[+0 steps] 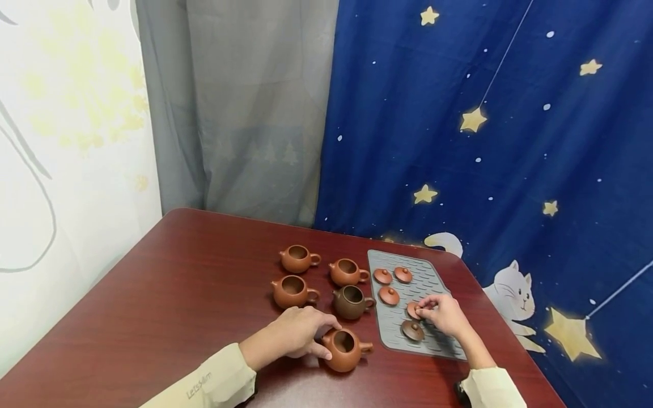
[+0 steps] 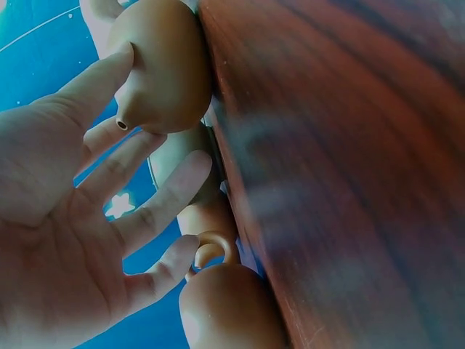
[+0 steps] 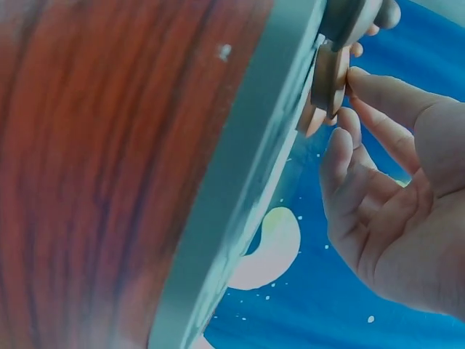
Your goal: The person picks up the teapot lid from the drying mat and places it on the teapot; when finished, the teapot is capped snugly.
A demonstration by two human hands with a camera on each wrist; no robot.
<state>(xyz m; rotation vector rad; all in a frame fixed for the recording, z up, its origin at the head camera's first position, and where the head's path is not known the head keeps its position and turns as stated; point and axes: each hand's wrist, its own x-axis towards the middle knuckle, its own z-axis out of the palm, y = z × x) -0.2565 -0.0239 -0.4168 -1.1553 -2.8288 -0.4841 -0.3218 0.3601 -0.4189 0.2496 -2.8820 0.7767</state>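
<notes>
At the near side of the table, my left hand [image 1: 296,334] grips a lidless reddish-brown clay teapot [image 1: 343,361] around its spout side, with the handle pointing right. In the left wrist view the thumb presses the body of that teapot [image 2: 174,69] beside the spout. Over the grey mat, my right hand [image 1: 448,316] pinches a reddish-brown teapot lid [image 1: 412,309] by its knob. The right wrist view shows this lid [image 3: 328,78] at the fingertips; whether it touches the mat, I cannot tell. Just nearer lies a dark brown lid [image 1: 412,331].
Three reddish-brown lids, one of them the far-left lid [image 1: 382,276], lie farther back on the grey mat [image 1: 398,342]. A dark brown teapot [image 1: 349,306] and several reddish-brown ones, including the far-left teapot [image 1: 296,262], stand lidless beyond my left hand. Curtains [image 1: 408,130] hang behind the table.
</notes>
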